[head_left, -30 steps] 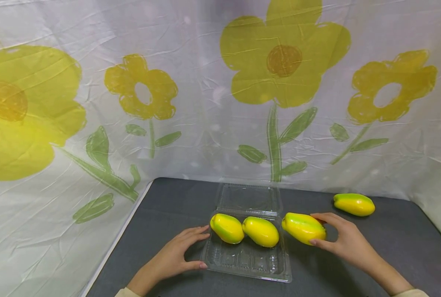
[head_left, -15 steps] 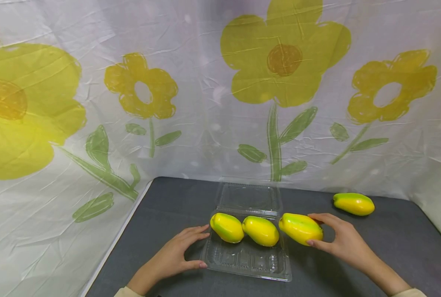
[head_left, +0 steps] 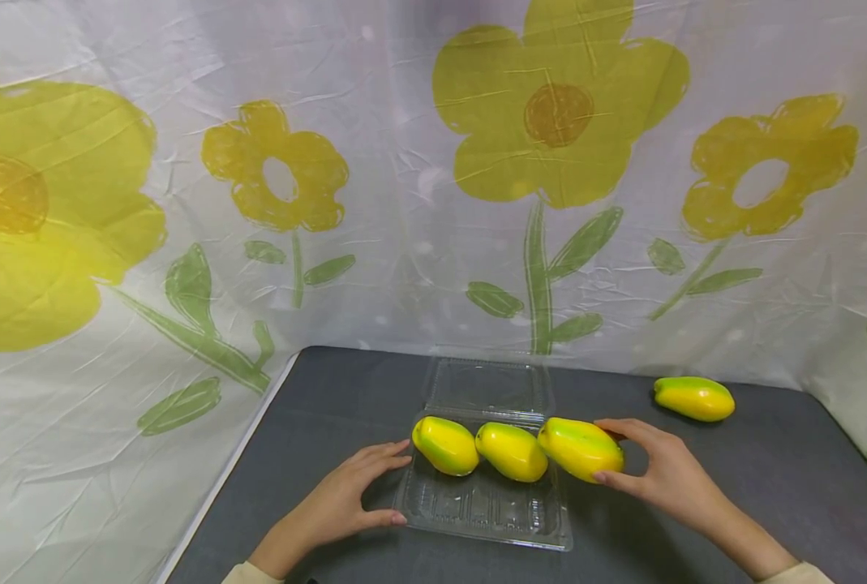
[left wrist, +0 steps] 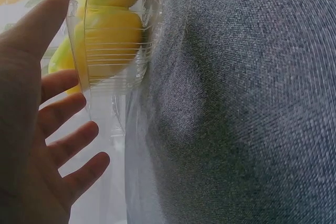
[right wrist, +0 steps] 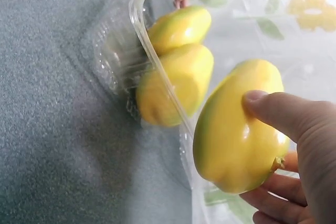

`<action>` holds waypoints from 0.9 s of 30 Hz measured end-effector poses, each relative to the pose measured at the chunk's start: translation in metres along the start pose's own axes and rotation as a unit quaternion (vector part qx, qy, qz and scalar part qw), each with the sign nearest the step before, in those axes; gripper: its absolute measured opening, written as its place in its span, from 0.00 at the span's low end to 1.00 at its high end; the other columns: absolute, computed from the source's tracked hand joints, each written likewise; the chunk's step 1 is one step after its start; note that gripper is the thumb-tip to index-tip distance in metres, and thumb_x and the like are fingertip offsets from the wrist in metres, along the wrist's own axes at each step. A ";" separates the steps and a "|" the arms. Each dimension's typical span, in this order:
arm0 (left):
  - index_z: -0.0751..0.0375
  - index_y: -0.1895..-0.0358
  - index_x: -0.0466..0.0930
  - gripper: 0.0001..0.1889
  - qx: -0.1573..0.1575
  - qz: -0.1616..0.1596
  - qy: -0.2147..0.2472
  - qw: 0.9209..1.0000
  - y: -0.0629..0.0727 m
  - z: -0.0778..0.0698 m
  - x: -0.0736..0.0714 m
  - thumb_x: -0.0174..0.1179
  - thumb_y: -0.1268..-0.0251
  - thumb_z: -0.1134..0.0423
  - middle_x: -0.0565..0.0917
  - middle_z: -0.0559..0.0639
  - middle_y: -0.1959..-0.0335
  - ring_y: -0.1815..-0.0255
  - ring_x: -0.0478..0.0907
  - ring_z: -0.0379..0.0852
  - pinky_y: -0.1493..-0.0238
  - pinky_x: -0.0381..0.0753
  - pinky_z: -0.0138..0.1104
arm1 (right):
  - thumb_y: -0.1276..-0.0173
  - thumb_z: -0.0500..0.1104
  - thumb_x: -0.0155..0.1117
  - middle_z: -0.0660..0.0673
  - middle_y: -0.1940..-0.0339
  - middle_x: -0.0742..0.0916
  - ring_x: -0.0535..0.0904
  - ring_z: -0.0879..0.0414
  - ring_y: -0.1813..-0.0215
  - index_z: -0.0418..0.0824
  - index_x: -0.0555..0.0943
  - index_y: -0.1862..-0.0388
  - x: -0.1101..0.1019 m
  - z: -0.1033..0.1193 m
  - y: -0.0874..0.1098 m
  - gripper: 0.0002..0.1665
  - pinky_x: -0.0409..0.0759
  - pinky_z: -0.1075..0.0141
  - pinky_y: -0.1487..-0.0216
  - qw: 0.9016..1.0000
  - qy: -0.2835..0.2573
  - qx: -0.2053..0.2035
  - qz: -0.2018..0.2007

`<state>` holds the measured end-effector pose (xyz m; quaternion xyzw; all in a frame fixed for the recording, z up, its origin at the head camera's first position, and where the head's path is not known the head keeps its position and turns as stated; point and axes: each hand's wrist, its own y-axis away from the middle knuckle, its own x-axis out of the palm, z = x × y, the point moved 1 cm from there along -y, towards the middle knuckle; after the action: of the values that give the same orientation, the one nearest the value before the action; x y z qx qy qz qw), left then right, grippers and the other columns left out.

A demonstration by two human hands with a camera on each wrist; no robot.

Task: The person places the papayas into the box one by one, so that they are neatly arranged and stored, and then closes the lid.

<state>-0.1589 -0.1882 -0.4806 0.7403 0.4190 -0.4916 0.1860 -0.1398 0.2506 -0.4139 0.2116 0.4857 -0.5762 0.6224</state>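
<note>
In the head view, a clear plastic clamshell box (head_left: 487,519) lies with its lid folded back. Two yellow-green papayas sit side by side in its rear half: a left papaya (head_left: 445,446) and a middle papaya (head_left: 512,452). My left hand (head_left: 331,499) is at the box's left side, fingers spread and fairly straight, thumb and fingertips at the rim (left wrist: 79,51). Between thumb and fingers, my right hand (head_left: 670,470) holds a third papaya (right wrist: 241,129) by its right end. That papaya is raised over the box's right edge, its left tip close to the middle one.
Another papaya (head_left: 693,399) lies at the back right of the dark grey table (head_left: 769,478). The transparent lid (head_left: 489,388) lies behind the box, near the flower-printed curtain (head_left: 397,203) that rises along the back and left.
The right hand has carried its papaya a little to the left, from beside the box to over its right edge. The left hand has stayed in place.
</note>
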 end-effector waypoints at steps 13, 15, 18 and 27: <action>0.45 0.30 0.71 0.45 -0.005 0.001 0.005 1.000 -0.001 -0.001 -0.001 0.58 0.49 0.24 0.64 0.39 0.23 0.24 0.65 0.47 0.31 0.73 0.54 | 0.50 0.62 0.78 0.53 0.48 0.88 0.85 0.52 0.51 0.50 0.82 0.43 0.006 0.014 -0.003 0.37 0.84 0.54 0.52 1.000 -0.019 -0.006 0.001; 0.45 0.30 0.71 0.45 -0.005 0.001 0.005 1.000 -0.001 -0.001 -0.001 0.58 0.49 0.24 0.64 0.40 0.23 0.24 0.65 0.48 0.31 0.73 0.55 | 0.51 0.62 0.78 0.53 0.48 0.88 0.85 0.54 0.52 0.50 0.82 0.43 0.008 0.016 -0.003 0.36 0.84 0.55 0.52 1.000 -0.021 -0.009 -0.001; 0.45 0.30 0.71 0.45 -0.004 0.000 0.005 1.000 -0.001 -0.001 -0.001 0.58 0.49 0.24 0.65 0.40 0.23 0.24 0.64 0.50 0.31 0.72 0.55 | 0.51 0.62 0.79 0.54 0.49 0.88 0.85 0.55 0.53 0.50 0.82 0.44 0.010 0.020 -0.004 0.36 0.85 0.57 0.52 1.000 -0.024 -0.011 -0.003; 0.45 0.29 0.70 0.45 0.003 -0.014 -0.003 1.000 0.000 -0.002 0.000 0.58 0.48 0.25 0.65 0.40 0.23 0.24 0.65 0.52 0.33 0.73 0.56 | 0.51 0.61 0.79 0.54 0.50 0.88 0.85 0.56 0.53 0.50 0.82 0.44 0.018 0.033 -0.009 0.36 0.84 0.57 0.52 0.999 -0.034 -0.008 0.005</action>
<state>-0.1580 -0.1867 -0.4796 0.7331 0.4277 -0.4978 0.1782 -0.1384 0.2117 -0.4122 0.1887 0.4678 -0.5760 0.6433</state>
